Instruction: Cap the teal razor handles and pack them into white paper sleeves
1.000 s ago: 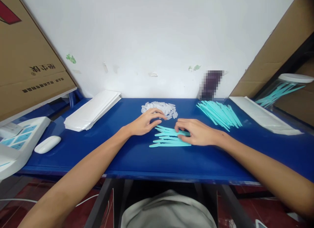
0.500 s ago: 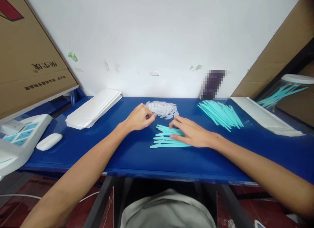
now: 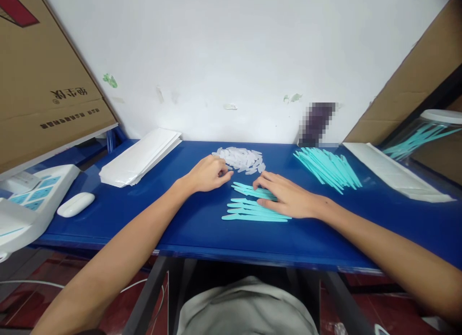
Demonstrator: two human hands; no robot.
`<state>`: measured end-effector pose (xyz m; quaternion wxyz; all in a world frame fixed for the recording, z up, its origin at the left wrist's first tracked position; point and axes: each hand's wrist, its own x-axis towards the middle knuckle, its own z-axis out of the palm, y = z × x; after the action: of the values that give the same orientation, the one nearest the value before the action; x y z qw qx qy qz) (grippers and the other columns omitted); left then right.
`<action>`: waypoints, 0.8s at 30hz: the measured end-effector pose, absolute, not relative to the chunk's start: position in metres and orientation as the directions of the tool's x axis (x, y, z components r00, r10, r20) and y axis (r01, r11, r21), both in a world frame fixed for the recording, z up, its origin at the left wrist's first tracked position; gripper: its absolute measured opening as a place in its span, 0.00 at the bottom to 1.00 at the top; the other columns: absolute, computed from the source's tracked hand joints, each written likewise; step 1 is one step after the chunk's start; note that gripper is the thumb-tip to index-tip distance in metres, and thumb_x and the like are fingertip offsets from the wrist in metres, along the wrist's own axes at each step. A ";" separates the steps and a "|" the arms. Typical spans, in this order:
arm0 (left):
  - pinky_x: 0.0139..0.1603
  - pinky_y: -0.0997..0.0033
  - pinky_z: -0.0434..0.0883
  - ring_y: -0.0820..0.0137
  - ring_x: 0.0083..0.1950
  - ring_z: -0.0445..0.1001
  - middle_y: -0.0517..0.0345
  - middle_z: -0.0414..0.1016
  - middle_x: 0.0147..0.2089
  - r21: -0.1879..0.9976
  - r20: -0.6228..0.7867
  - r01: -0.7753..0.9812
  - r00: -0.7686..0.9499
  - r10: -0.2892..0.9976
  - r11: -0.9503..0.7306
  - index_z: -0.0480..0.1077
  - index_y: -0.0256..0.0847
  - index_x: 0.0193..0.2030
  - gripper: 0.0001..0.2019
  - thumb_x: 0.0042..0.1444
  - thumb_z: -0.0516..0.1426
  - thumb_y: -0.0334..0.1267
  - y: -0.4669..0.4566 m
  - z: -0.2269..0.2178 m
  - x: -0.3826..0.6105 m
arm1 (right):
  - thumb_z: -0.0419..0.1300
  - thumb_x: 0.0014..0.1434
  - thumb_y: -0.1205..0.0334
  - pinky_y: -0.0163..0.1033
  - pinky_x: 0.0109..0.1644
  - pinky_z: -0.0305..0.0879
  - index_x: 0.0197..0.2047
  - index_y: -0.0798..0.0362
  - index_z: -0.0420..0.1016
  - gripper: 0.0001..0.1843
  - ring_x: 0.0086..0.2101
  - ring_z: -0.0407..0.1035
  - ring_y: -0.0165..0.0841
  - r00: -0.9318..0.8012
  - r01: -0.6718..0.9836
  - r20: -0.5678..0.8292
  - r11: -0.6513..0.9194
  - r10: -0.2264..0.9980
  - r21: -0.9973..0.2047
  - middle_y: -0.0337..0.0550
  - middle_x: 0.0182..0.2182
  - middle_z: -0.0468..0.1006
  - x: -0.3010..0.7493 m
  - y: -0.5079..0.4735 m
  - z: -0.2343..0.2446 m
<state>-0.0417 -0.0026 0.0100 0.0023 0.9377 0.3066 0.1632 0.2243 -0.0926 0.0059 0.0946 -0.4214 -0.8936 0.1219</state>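
Under the right hand (image 3: 287, 199), teal sticks (image 3: 252, 218) lengthwise left-to-right, side by side.

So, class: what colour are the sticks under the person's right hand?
The sticks are turquoise; head view.

We note a blue table (image 3: 202, 238) against a white wall (image 3: 231, 46). Far left: a white mouse (image 3: 75, 204) beside a white device with blue labels (image 3: 25, 205), and a cardboard box (image 3: 43, 84) leaning above them. Back left lies a stack of white packets (image 3: 140, 157). Far right: a second white stack (image 3: 393, 173) and a clear jar (image 3: 422, 133) on its side, holding teal sticks.
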 end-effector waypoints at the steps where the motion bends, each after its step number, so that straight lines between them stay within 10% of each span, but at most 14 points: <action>1: 0.40 0.64 0.60 0.67 0.31 0.67 0.56 0.71 0.24 0.103 0.307 0.579 0.755 0.580 -0.809 0.64 0.39 0.20 0.22 0.65 0.50 0.43 -0.002 0.010 -0.042 | 0.52 0.69 0.49 0.48 0.47 0.63 0.53 0.50 0.68 0.17 0.40 0.66 0.41 -0.630 0.728 0.070 0.619 0.774 -0.295 0.49 0.45 0.72 0.224 -0.093 0.006; 9: 0.30 0.67 0.54 0.74 0.21 0.51 0.64 0.56 0.17 0.220 0.251 0.567 0.753 0.608 -0.794 0.62 0.40 0.18 0.23 0.66 0.49 0.43 -0.001 0.007 -0.043 | 0.45 0.72 0.53 0.43 0.41 0.62 0.47 0.50 0.69 0.15 0.40 0.68 0.39 -0.591 0.742 0.166 0.613 0.789 -0.271 0.48 0.42 0.72 0.223 -0.089 0.003; 24: 0.49 0.61 0.62 0.65 0.35 0.71 0.57 0.70 0.23 0.239 0.298 0.567 0.729 0.616 -0.788 0.69 0.39 0.21 0.20 0.63 0.49 0.38 0.001 0.008 -0.045 | 0.56 0.67 0.56 0.40 0.37 0.63 0.41 0.53 0.82 0.15 0.33 0.71 0.35 -0.635 0.716 0.173 0.657 0.753 -0.236 0.46 0.36 0.79 0.227 -0.087 0.005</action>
<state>-0.0448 0.0007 0.0078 0.0660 0.9275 0.3189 0.1833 0.2268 -0.0866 0.0053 0.1288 -0.4075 -0.9012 0.0725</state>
